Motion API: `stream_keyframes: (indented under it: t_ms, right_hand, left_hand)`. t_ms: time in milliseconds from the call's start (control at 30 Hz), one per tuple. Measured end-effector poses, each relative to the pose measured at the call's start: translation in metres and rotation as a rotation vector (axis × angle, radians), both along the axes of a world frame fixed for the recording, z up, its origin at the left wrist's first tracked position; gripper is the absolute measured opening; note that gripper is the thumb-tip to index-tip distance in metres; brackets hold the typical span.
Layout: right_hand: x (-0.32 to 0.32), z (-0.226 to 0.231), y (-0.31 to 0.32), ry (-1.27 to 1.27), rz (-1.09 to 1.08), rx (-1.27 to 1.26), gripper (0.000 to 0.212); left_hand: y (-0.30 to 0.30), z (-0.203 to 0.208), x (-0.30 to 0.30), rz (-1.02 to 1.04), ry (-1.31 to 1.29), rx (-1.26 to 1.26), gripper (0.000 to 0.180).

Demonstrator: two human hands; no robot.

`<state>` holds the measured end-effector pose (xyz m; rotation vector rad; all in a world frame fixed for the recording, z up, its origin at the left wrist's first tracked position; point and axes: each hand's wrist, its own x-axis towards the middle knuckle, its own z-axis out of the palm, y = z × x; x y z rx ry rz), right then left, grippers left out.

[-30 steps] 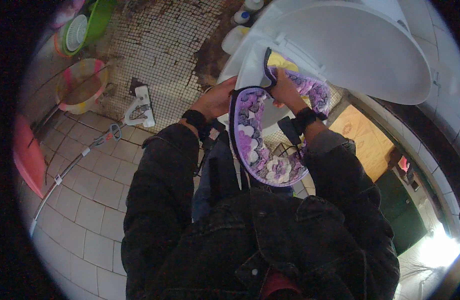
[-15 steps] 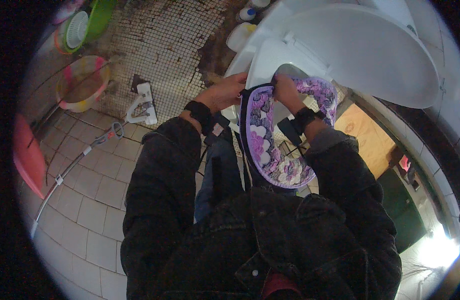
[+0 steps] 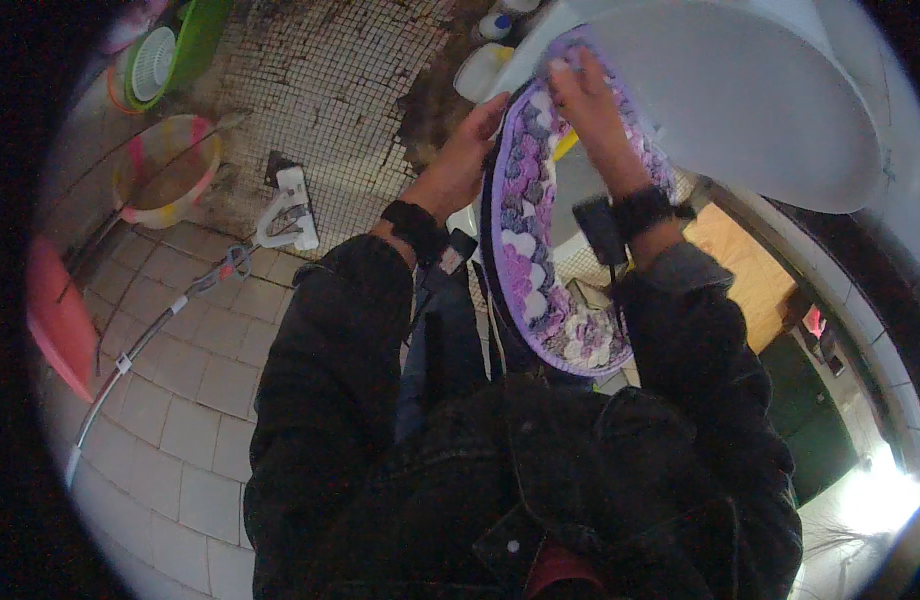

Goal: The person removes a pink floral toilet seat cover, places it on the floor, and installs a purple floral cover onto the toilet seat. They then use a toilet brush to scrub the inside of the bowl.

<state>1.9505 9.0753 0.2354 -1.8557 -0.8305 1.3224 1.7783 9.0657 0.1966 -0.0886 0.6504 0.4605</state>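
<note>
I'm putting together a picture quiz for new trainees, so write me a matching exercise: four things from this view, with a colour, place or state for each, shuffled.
1. seat cover
2. lid
3. left hand
4. right hand

A. white, raised
B. on the cover's far part
C. purple, flower-patterned
D. at the cover's left edge

Pairs: 1-C; 2-A; 3-D; 4-B
</note>
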Motion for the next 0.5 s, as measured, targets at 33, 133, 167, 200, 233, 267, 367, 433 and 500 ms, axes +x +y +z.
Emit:
stream_keyframes:
  t_ms: [33,133,167,200,233,267,367,433,500]
  right_hand:
    - [0.005,-0.006,0.013,0.027,0.024,-0.102,0.044]
    - [0.027,0.000,0.020,0.043,0.094,-0.158,0.057]
    - [0.033,0.009,0.011,-0.044,0.074,-0.125,0.058]
    - [0.036,0.019,0.001,-0.134,0.070,-0.055,0.059]
    - [0.036,0.030,-0.013,-0.114,-0.019,-0.234,0.057]
    - [0.032,0.041,-0.028,-0.083,-0.104,-0.350,0.054]
    - [0.004,0.073,-0.072,0.450,-0.136,-0.627,0.049]
    - [-0.012,0.091,-0.082,0.723,-0.050,-0.734,0.048]
    - [-0.016,0.108,-0.078,0.961,0.011,-0.689,0.044]
  left_hand:
    - [0.003,0.000,0.002,-0.037,0.079,0.180,0.048]
    - [0.010,0.001,0.005,-0.064,0.145,0.142,0.047]
    - [0.010,0.002,0.005,-0.023,0.135,0.202,0.048]
    - [0.009,0.005,0.005,-0.027,0.144,0.231,0.048]
    - [0.008,0.008,0.004,-0.030,0.154,0.260,0.048]
    - [0.007,0.011,0.003,-0.028,0.158,0.247,0.048]
    - [0.004,0.018,0.002,0.007,0.187,0.205,0.049]
    - [0.005,0.016,0.003,0.068,0.230,0.167,0.049]
    - [0.007,0.008,0.006,0.195,0.259,0.113,0.045]
